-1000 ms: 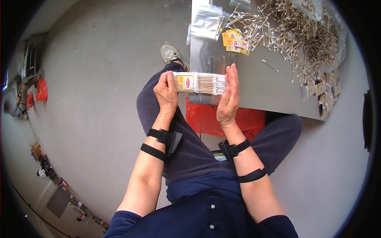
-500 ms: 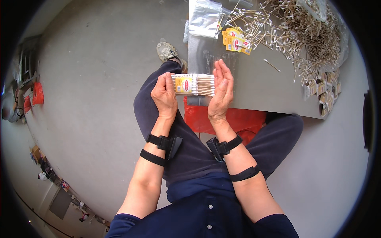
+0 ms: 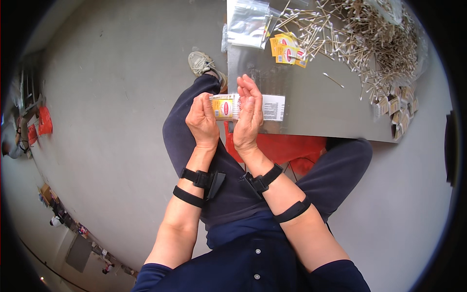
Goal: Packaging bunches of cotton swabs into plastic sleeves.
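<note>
My left hand and my right hand press from both sides on a bundle of cotton swabs with a yellow label, held above my lap at the near edge of a grey table. The right palm stands flat and upright against the bundle's right end, with the fingers pointing away from me. The left hand's fingers curl round the left end. Just right of my right hand, a clear bag with a white label lies on the table.
A big heap of loose cotton swabs covers the table's far right. Yellow label cards and empty clear bags lie at the far left of the table. Packed bundles sit at the right edge. A red crate stands under the table.
My hands have come closer together, squeezing the bundle shorter. The right hand slid left along it and now covers most of it.
</note>
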`<state>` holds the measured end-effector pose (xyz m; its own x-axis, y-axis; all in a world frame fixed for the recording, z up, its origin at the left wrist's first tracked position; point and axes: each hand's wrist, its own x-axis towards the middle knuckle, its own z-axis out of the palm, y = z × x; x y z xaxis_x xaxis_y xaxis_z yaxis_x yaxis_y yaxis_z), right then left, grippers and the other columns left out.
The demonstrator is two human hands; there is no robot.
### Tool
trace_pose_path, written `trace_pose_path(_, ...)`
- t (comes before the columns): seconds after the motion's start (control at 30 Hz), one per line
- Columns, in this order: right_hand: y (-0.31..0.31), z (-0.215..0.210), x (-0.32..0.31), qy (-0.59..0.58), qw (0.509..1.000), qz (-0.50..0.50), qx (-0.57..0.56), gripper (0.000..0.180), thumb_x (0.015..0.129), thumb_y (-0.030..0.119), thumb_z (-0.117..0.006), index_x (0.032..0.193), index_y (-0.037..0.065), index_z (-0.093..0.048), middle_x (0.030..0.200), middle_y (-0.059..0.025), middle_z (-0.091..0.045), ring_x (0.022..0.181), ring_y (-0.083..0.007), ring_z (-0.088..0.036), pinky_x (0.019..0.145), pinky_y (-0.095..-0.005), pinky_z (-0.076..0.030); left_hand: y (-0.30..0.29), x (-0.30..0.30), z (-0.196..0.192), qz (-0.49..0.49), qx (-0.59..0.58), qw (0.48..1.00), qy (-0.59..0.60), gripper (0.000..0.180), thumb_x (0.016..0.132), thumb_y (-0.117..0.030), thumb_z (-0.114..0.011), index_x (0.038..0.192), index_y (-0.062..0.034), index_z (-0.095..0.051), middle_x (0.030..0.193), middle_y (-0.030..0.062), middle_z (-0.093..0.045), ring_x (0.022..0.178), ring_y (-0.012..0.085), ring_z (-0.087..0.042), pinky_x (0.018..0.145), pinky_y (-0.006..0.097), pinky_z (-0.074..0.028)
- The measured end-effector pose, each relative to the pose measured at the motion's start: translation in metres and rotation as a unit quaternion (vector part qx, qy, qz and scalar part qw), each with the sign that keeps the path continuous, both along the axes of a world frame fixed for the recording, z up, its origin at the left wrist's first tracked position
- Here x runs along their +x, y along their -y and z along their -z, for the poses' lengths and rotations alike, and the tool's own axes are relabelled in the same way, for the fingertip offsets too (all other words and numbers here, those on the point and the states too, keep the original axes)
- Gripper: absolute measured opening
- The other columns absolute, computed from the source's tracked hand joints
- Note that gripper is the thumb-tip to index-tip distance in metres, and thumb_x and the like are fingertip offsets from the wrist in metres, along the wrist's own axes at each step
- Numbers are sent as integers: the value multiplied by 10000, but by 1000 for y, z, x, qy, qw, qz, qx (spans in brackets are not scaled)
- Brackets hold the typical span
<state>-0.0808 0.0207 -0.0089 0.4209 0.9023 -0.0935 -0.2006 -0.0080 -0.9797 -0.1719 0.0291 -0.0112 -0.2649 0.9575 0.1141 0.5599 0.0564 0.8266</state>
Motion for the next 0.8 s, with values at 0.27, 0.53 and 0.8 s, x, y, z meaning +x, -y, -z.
trace_pose_path(0.27,5,-11,58,-107,994,35,0,314,1086,169,-398,1249,-52,-549,1413,-184,-494,1307,-257,-508,1138,-381,-409,-1,-4,-9,1,-108,993,40,473,1084,-385,-393,1030,-2,-663,826,177,-685,769,305,-679,726,383,-520)
trace_pose_path(0.53,23,-32,207,255,961,26,-107,148,964,9,-545,1075,-9,-640,1004,-109,-664,916,-214,-676,818,-347,-562,0,-3,-61,76,-28,989,-124,267,990,-97,-555,1232,0,-610,1134,137,-653,966,240,-663,817,344,-532)
trace_pose_path(0.8,-10,-39,257,411,910,-7,-56,180,874,-28,-624,1040,43,-627,1021,-111,-615,866,-287,-664,743,-389,-538,5,138,-65,336,-67,939,-26,182,894,-20,-647,1073,-51,-665,1034,115,-679,935,330,-669,800,375,-541)
